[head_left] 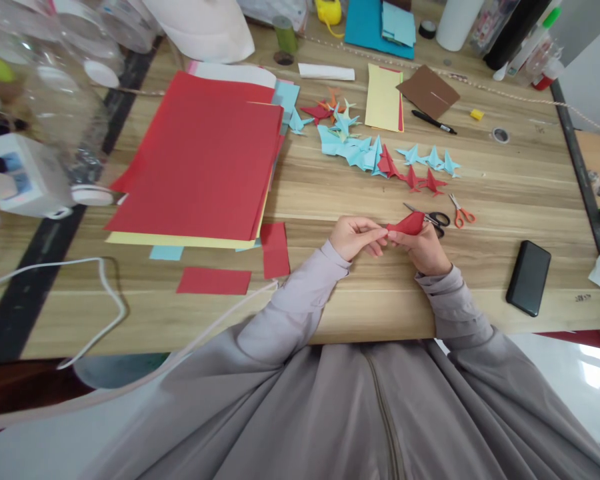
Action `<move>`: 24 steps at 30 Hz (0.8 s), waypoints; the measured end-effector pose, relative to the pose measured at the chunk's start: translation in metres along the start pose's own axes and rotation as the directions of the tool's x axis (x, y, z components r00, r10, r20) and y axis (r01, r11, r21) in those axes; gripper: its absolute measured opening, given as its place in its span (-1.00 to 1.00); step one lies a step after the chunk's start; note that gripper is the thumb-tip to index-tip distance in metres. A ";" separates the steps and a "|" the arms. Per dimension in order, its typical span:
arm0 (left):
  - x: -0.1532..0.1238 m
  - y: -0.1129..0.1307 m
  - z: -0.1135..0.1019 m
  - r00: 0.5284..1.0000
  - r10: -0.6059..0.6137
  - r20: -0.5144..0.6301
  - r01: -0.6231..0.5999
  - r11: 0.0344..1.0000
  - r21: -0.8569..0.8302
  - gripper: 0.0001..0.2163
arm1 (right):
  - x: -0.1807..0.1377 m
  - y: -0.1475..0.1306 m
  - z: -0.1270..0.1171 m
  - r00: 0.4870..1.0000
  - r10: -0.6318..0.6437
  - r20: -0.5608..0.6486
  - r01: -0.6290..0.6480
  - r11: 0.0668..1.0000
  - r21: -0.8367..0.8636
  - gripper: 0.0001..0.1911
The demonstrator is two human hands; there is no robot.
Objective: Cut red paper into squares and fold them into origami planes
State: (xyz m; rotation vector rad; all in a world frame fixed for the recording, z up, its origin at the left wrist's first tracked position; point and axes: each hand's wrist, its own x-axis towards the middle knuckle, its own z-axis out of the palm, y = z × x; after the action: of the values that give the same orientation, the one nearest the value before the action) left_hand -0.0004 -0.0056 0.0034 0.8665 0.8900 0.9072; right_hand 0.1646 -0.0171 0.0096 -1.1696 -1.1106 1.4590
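A small folded red paper piece [408, 224] is held between both my hands just above the wooden table [505, 193]. My left hand [356, 237] pinches its left tip with closed fingers. My right hand [424, 248] grips it from below and behind, fingers curled round it. Beyond my hands lie several finished paper cranes, light blue [353, 148] and red [420, 180]. Black-handled scissors [436, 219] rest right behind my right hand, and small orange-handled scissors [461, 215] lie beside them.
A stack of red sheets [200, 160] over yellow paper fills the left-centre. Loose red pieces [275, 250] lie near it. A black phone [529, 277] sits at the right front. A pen [434, 122], brown card [428, 91], yellow sheets [383, 99], bottles and a white cable [100, 293] surround the area.
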 end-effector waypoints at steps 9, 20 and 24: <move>-0.004 0.002 0.001 0.981 0.191 -0.014 -0.188 0.974 0.126 -0.65 | -0.001 -0.001 -0.003 0.989 -0.141 0.051 0.140 0.990 0.016 -0.78; -0.007 -0.004 0.007 0.950 0.311 -0.039 -0.299 0.936 0.183 -0.70 | 0.000 -0.003 0.002 0.981 -0.193 -0.015 0.191 0.979 -0.073 -0.79; -0.006 -0.006 0.007 0.959 0.281 -0.043 -0.271 0.949 0.161 -0.67 | 0.001 -0.003 0.002 0.975 -0.221 -0.019 0.217 0.969 -0.117 -0.76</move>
State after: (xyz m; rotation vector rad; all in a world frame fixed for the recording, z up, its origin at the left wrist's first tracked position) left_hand 0.0055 -0.0149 0.0021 1.1197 0.9183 1.1252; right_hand 0.1633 -0.0163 0.0126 -1.1059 -1.2731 1.2166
